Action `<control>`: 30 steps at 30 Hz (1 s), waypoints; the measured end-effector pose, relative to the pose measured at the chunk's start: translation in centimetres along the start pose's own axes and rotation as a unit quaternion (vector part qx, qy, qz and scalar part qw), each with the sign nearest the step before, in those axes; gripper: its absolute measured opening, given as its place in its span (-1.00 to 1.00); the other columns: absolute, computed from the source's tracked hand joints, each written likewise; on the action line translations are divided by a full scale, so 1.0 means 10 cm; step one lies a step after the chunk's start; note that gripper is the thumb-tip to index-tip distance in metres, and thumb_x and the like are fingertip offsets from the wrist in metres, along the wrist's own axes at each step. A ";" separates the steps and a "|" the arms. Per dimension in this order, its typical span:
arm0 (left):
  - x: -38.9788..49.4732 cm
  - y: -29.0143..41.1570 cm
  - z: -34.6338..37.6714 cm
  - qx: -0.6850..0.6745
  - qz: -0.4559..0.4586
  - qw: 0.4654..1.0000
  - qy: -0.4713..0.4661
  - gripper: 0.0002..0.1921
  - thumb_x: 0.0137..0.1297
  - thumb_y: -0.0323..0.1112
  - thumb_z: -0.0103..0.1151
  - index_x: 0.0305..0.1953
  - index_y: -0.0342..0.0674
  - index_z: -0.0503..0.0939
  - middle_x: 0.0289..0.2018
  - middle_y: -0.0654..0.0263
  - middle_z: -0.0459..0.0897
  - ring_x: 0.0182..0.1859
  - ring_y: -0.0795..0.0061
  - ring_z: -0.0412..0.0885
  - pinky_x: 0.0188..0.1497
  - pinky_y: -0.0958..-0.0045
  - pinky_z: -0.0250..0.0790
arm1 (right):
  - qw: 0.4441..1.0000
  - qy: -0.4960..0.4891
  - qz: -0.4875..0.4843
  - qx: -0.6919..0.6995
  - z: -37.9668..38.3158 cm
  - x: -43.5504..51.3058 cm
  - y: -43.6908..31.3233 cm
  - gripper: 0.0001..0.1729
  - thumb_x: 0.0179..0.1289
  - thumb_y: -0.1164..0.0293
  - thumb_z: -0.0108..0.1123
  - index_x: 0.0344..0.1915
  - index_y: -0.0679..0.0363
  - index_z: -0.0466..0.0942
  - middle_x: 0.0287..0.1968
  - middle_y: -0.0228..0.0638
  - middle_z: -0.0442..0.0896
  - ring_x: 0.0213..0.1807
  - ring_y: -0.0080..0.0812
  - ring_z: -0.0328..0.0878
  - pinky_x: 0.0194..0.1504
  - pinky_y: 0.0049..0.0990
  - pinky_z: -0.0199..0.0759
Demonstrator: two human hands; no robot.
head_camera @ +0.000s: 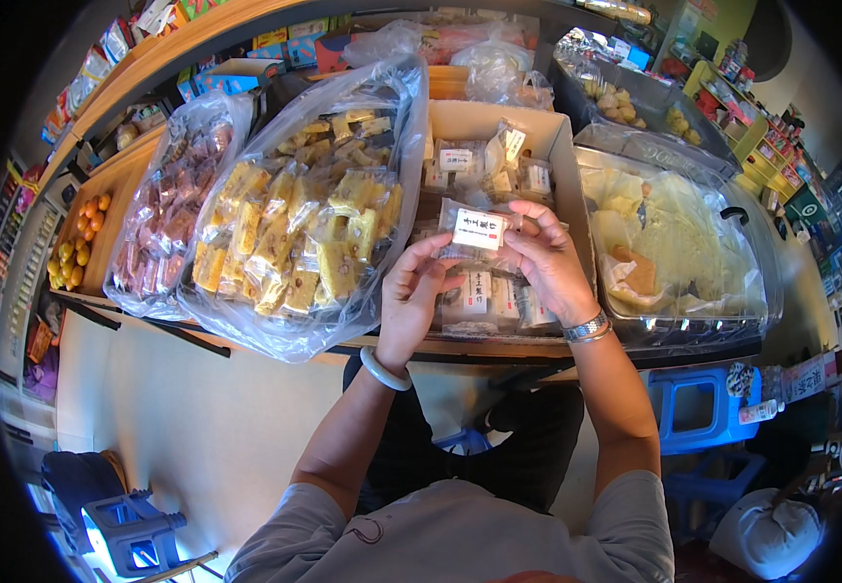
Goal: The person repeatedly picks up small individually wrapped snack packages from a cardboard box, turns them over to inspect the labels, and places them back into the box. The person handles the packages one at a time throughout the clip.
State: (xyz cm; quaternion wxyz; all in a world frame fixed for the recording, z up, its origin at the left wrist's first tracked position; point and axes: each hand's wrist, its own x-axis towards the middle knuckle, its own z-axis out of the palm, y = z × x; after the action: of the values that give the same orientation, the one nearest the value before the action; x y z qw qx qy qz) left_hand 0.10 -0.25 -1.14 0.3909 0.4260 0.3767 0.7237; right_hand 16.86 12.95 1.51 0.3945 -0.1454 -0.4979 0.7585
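A clear wrapped packet with a white label bearing writing (478, 227) is held up over an open cardboard box (548, 135). My right hand (548, 262) pinches its right side between thumb and fingers. At its left edge are the fingers of my left hand (414, 291), thumb and index apart; whether they grip it cannot be told. Similar labelled packets (475, 291) lie in the box below and behind my hands. Left of the box, a plastic-lined tray holds wrapped yellow cakes (293, 226). What is inside the held packet is hidden by its label.
Wrapped reddish-brown snacks (166, 197) fill a bag farther left, beside orange and yellow fruit (89, 218). On the right stands a clear-lidded tub (683, 240) with paper-lined food. Blue plastic stools (712, 419) are at lower right; a water bottle (760, 412) lies on one.
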 end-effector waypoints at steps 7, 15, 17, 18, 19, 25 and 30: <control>0.02 0.01 0.04 0.011 -0.030 0.999 0.038 -0.60 0.55 -0.49 0.01 0.36 -0.25 0.42 0.19 0.30 0.58 0.10 0.55 0.61 0.07 0.47 0.59 | 0.995 -0.049 0.055 -0.063 -0.01 -0.04 0.00 -0.70 0.41 0.59 0.19 0.10 0.16 0.49 0.00 -0.36 0.63 0.07 -0.47 0.61 0.12 -0.40 0.57; 0.03 -0.04 0.01 0.034 0.020 0.999 0.037 -0.63 0.54 -0.52 0.00 0.32 -0.20 0.46 0.19 0.33 0.57 0.13 0.60 0.58 0.04 0.54 0.57 | 0.989 -0.106 0.029 -0.102 -0.02 -0.04 0.07 -0.70 0.36 0.60 0.26 0.03 0.16 0.43 -0.01 -0.39 0.60 0.02 -0.55 0.58 0.06 -0.48 0.52; 0.03 -0.04 0.01 0.037 0.016 0.998 0.042 -0.61 0.54 -0.53 -0.01 0.33 -0.19 0.42 0.19 0.34 0.57 0.12 0.61 0.57 0.04 0.56 0.55 | 0.989 -0.106 0.028 -0.099 0.01 -0.05 0.07 -0.61 0.36 0.60 0.26 0.11 0.17 0.39 0.02 -0.36 0.59 0.05 -0.52 0.58 0.07 -0.46 0.53; 0.02 -0.03 0.02 0.038 0.012 0.998 0.047 -0.60 0.54 -0.54 -0.01 0.34 -0.19 0.41 0.19 0.34 0.56 0.12 0.62 0.57 0.04 0.57 0.55 | 0.988 -0.108 0.030 -0.103 0.03 -0.06 0.06 -0.55 0.35 0.61 0.26 0.17 0.17 0.35 0.04 -0.34 0.58 0.06 -0.51 0.57 0.07 -0.45 0.53; 0.03 -0.03 0.02 0.038 0.012 0.998 0.052 -0.58 0.53 -0.54 -0.01 0.36 -0.18 0.38 0.18 0.34 0.56 0.11 0.62 0.57 0.03 0.57 0.54 | 0.988 -0.108 0.036 -0.107 0.04 -0.07 0.04 -0.50 0.35 0.61 0.26 0.22 0.17 0.32 0.05 -0.32 0.57 0.07 -0.49 0.57 0.08 -0.44 0.53; 0.04 -0.02 0.02 0.045 0.024 0.996 0.067 -0.50 0.52 -0.55 0.00 0.42 -0.12 0.26 0.05 0.39 0.56 0.02 0.67 0.56 -0.06 0.63 0.53 | 0.978 -0.132 0.068 -0.147 0.10 -0.10 -0.02 -0.24 0.33 0.63 0.21 0.47 0.15 0.16 0.12 -0.22 0.54 0.13 -0.38 0.55 0.12 -0.33 0.54; 0.02 -0.04 0.00 0.049 0.029 0.996 0.074 -0.51 0.51 -0.55 0.02 0.40 -0.13 0.27 0.01 0.39 0.57 -0.01 0.69 0.55 -0.09 0.64 0.51 | 0.973 -0.148 0.070 -0.164 0.09 -0.08 0.02 -0.33 0.33 0.61 0.26 0.39 0.22 0.24 0.14 -0.26 0.54 0.16 -0.42 0.55 0.16 -0.35 0.53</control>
State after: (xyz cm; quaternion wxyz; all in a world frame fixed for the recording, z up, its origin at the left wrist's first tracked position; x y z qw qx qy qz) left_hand 0.13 0.12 -1.37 0.3197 0.4007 0.4274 0.7447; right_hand 16.75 11.72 1.62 0.2329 -0.1287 -0.6572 0.7052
